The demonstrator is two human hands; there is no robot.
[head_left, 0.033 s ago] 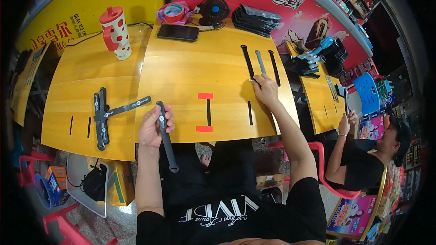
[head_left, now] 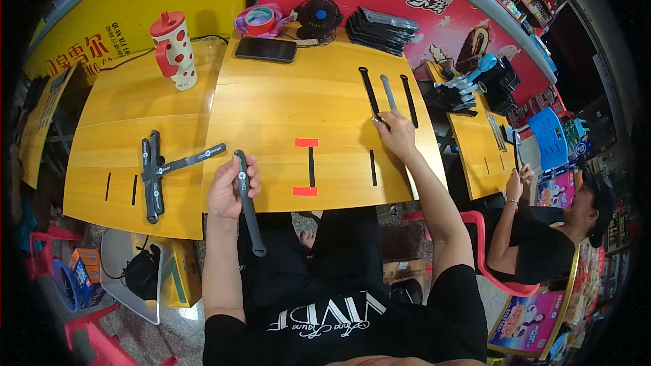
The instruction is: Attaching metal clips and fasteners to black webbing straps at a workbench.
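My left hand [head_left: 230, 183], at the table's near edge, is closed around a dark grey strap [head_left: 251, 224] with a slotted rounded end; its lower part hangs past the edge. My right hand [head_left: 399, 134] lies on the right side of the table, fingertips pinched at the lower end of a black strap [head_left: 368, 88]. A grey strap [head_left: 388, 89] runs under that hand, its lower end hidden. Just right of it lies another black strap [head_left: 409, 100]. On the left, several dark straps [head_left: 154, 175] lie crossed in a pile.
Two red tape pieces [head_left: 306, 142] bracket a black strip [head_left: 312, 167] at mid-table. A phone [head_left: 266, 49], fan [head_left: 319, 17], tape roll [head_left: 260, 19] and stacked black packets [head_left: 382, 29] line the back. A spotted tumbler [head_left: 178, 51] stands left. A person [head_left: 542, 237] sits at right.
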